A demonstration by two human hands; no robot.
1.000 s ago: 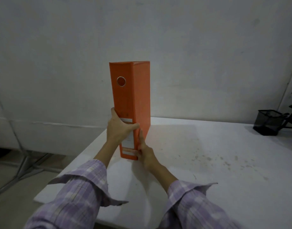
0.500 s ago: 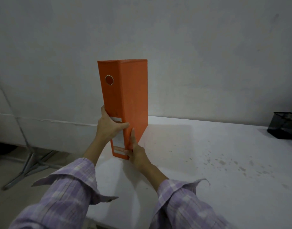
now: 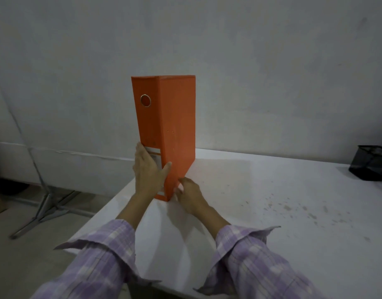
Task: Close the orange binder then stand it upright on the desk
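Fingers of the left hand wrap the spine of the closed orange binder; the right hand seems to press its lower cover, fingers spread. It stands vertical near the desk corner, spine facing the camera. The black mesh holder looks empty.

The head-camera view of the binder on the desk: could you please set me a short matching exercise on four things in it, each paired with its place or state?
Column one:
1. orange binder
2. left hand
3. right hand
4. black mesh pen holder

Column two:
A. at the far right of the white desk, untouched
B. closed and standing upright on the desk
C. low against the binder's right cover, near its base
D. wrapped around the spine, over the white label

Pairs: 1-B, 2-D, 3-C, 4-A
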